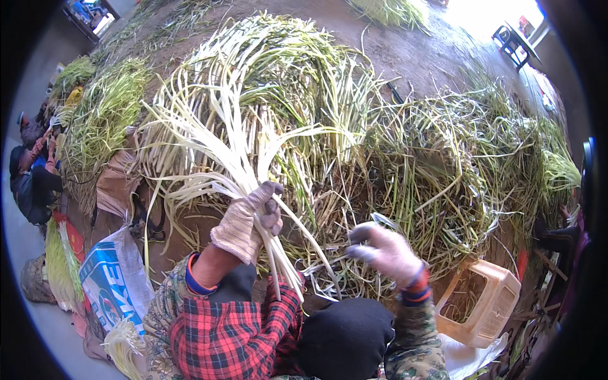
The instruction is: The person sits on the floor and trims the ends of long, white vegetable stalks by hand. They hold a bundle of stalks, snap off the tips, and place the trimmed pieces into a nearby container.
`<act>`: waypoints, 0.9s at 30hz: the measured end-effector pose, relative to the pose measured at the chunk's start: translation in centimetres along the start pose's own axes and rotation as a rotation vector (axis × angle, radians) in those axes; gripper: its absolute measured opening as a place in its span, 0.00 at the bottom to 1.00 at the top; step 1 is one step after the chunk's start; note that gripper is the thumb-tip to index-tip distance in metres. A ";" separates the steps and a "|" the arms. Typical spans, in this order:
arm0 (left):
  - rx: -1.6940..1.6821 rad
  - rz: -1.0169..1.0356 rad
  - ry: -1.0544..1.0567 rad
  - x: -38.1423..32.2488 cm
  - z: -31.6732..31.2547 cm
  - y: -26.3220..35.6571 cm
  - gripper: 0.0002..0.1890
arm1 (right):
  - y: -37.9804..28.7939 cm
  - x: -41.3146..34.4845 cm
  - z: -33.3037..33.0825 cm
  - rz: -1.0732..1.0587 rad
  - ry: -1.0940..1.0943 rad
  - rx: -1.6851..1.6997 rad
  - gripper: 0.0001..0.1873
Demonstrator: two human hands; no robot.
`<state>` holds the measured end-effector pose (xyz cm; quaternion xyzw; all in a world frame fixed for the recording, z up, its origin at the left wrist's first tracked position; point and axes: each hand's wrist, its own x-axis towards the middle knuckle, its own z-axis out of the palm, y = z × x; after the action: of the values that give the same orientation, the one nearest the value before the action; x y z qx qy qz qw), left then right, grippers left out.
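My left hand (251,221), in a striped work glove, is closed around a bunch of pale, long-leaved stalks (244,173) like blanched garlic or leeks. Their leaves fan out up and to the left, while the white stem ends hang below my fist over my lap. One stem bends out apart from the rest, down to the right. My right hand (384,254), also gloved and blurred, is held to the right with thumb and fingers apart. A thin pale strip (384,220) shows just beyond its fingers; I cannot tell whether they touch it.
A large heap of stalks (294,71) lies ahead, with tangled leaf litter (441,175) to the right. An orange plastic crate (498,304) lies tipped at lower right. A printed woven sack (114,280) and trimmed bundles (61,266) are at left. Other people (33,180) sit at far left.
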<state>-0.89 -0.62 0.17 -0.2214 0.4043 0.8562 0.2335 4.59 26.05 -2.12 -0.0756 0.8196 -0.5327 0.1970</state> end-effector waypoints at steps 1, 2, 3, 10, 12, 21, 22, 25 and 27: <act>-0.003 -0.002 -0.018 0.0 -0.1 0.0 0.15 | -0.5 1.2 1.6 0.018 -0.117 0.012 0.17; 0.019 0.002 -0.015 0.0 -0.2 -0.1 0.14 | -0.8 2.0 3.3 0.043 -0.241 0.028 0.18; 0.020 -0.003 -0.026 0.1 -0.3 -0.2 0.15 | -1.0 2.2 4.7 0.207 -0.344 0.098 0.16; -0.017 -0.077 -0.124 0.5 -1.0 -0.6 0.18 | -1.3 1.8 3.1 -0.076 0.268 0.430 0.09; 0.002 -0.093 -0.158 0.6 -1.0 -0.6 0.19 | -1.4 2.4 1.3 -0.038 0.492 0.728 0.08; 0.107 -0.162 -0.259 0.9 -1.4 -1.5 0.21 | -1.7 5.1 7.4 -0.178 -0.113 -0.162 0.11; 0.087 -0.169 -0.306 1.0 -1.6 -1.5 0.20 | -1.7 5.3 7.7 -0.198 -0.129 -0.137 0.11; 0.160 -0.117 -0.310 1.0 -1.7 -1.6 0.16 | -1.6 4.6 7.3 -0.076 -0.237 -0.055 0.12; 0.245 -0.077 -0.283 0.8 -1.7 -1.3 0.16 | -1.3 3.7 6.6 0.098 -0.353 -0.024 0.12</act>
<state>-0.45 -1.03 -2.00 -0.0841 0.4601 0.8135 0.3457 3.76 18.69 -4.18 -0.1300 0.7813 -0.4912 0.3625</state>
